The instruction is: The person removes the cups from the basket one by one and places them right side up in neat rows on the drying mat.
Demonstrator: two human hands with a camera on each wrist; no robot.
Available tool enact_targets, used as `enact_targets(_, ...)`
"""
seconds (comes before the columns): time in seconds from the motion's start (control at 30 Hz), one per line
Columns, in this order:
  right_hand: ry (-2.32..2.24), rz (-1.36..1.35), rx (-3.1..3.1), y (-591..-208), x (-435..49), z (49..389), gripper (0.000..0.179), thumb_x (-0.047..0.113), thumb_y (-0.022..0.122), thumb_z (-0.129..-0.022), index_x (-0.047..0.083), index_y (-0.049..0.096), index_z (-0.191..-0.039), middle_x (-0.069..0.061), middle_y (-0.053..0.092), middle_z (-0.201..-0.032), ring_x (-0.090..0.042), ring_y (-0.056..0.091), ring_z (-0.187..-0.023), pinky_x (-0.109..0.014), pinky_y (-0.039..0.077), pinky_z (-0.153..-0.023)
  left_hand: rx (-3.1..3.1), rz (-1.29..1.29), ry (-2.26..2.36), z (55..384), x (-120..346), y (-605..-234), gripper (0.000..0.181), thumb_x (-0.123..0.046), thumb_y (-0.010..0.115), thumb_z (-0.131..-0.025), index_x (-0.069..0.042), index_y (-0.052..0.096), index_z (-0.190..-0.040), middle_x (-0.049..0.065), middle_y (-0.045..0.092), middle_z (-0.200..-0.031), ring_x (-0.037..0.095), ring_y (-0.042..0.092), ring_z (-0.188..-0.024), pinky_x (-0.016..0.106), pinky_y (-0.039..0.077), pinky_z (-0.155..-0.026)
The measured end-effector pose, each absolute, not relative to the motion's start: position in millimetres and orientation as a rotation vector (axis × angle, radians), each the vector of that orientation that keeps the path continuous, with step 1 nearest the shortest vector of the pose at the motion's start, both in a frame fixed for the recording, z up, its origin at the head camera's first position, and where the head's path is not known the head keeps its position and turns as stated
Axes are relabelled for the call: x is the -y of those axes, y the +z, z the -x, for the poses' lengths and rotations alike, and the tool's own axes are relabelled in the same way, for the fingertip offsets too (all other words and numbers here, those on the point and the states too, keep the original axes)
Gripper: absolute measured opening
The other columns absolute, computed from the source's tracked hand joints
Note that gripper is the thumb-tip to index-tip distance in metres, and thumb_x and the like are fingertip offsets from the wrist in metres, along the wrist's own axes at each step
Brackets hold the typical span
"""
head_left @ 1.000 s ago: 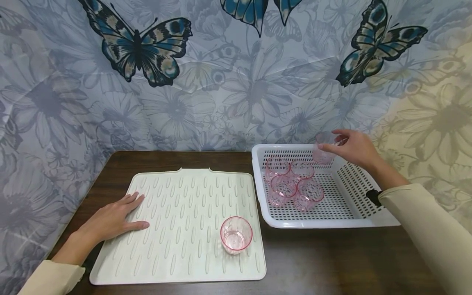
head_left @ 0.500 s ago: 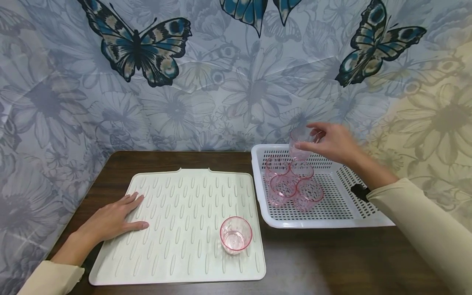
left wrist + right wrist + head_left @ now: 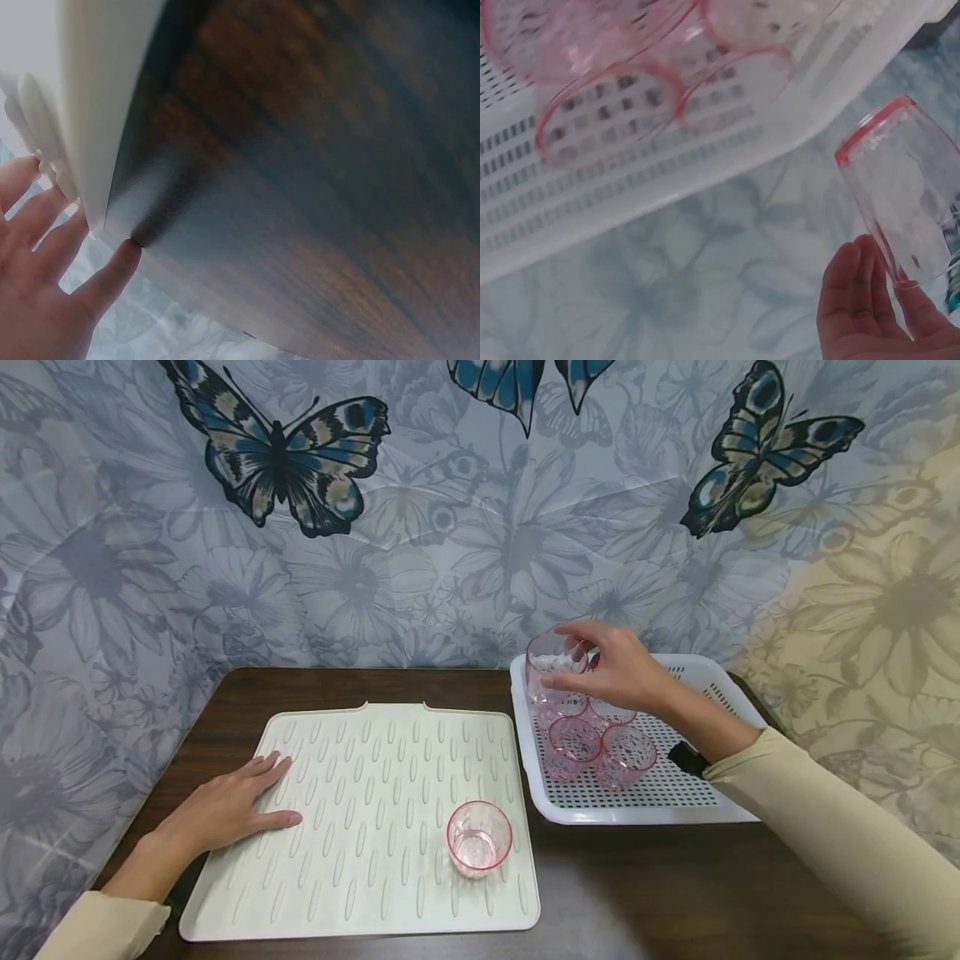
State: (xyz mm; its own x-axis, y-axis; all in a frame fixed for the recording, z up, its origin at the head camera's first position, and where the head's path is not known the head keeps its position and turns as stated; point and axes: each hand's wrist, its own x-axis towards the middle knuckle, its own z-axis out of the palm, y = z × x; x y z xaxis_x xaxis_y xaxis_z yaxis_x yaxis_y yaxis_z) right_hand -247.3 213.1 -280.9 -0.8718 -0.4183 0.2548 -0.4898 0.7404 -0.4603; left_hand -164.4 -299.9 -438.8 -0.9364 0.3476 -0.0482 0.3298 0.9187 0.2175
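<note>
Glass [image 3: 553,672] rim up, pinched in right grip [image 3: 617,667] over basket's [image 3: 645,816] far-left corner; mat [image 3: 375,810] lies front-left. Left grip [image 3: 225,802] apart, fingers straight on mat edge.

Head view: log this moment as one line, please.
right hand: holds glass in air near basket | left hand: touches mat at left edge | mat: one upright glass | basket: four glasses
</note>
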Motion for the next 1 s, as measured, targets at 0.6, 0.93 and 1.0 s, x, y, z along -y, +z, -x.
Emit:
enact_targets(0.6,0.799,-1.056,2.861,-291,-155,235,0.074,0.042,0.082,-0.080,0.003,0.057,-0.138,-0.007,0.067,-0.109,-0.019,0.062,-0.089,-0.034,0.053,-0.073,-2.997,-0.531,0.317,165,300,-439,0.098,-0.072,0.063,-0.082,0.001,0.048,-0.146,0.030,0.042,-0.148,0.051,0.044,-0.132,0.065,0.043,-0.090)
enact_targets(0.93,0.640,-1.262,2.913,-302,-132,234,0.073,0.043,0.079,-0.081,0.003,0.057,-0.138,-0.006,0.068,-0.098,-0.015,0.059,-0.077,-0.034,0.051,-0.072,-2.999,-0.531,0.314,165,300,-438,0.098,-0.072,0.063,-0.081,0.001,0.048,-0.145,0.031,0.042,-0.148,0.051,0.044,-0.131,0.065,0.044,-0.090)
enact_targets(1.0,0.622,-1.284,2.930,-305,-128,234,0.073,0.042,0.079,-0.082,0.003,0.056,-0.138,-0.007,0.068,-0.099,-0.016,0.060,-0.079,-0.035,0.052,-0.074,-2.998,-0.527,0.313,165,300,-438,0.098,-0.073,0.063,-0.081,0.001,0.048,-0.146,0.030,0.042,-0.148,0.051,0.044,-0.131,0.065,0.044,-0.090)
